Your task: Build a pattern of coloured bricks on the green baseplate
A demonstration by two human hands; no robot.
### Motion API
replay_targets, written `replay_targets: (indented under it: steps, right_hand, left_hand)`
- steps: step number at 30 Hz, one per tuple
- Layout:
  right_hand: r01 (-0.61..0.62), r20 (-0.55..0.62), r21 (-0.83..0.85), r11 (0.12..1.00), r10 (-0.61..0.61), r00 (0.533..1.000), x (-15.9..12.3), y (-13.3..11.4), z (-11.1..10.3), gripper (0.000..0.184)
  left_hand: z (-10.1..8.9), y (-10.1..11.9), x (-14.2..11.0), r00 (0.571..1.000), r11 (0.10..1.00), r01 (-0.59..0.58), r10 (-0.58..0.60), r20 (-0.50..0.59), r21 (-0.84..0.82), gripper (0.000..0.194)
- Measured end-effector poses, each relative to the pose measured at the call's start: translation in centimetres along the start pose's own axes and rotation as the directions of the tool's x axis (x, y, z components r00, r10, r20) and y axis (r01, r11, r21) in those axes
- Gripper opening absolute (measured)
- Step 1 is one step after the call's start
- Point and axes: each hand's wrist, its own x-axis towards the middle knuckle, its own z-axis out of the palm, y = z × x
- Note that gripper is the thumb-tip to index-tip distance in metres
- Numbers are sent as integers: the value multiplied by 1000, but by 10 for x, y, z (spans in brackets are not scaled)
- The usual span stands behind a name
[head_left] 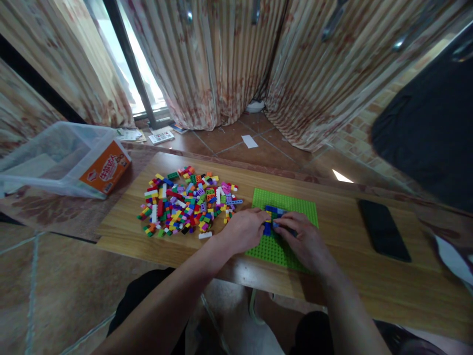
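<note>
A green studded baseplate (284, 201) lies on the wooden bench, with several blue bricks (272, 210) joined near its middle. From the left, my left hand (248, 229) reaches over the plate's edge, its fingers closed at the bricks beside a small patch of yellow. What those fingers hold is hidden. Opposite it, my right hand (302, 237) rests low over the plate, thumb and fingers pinched at a small blue brick (275, 224). The fingertips of both hands almost meet and cover part of the blue bricks.
Loose bricks of many colours (188, 204) lie in a spread pile left of the plate. A black phone (384, 230) is on the bench (343, 236) at right. Beyond the bench's left end stands a clear plastic bin (70, 143). Curtains (207, 64) hang behind.
</note>
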Motion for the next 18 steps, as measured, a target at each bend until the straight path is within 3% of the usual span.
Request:
replay_targets:
  steps: [9,18]
  right_hand:
    - [-14,-36,39,999,15,999,-2,3,6,19]
    - [-124,-31,195,973,133,991,-3,7,4,24]
  left_hand:
    - [3,-1,1,1000,1000,-12,12,-7,-10,25]
    - [4,-2,-1,999,1000,-16,15,-39,-27,22]
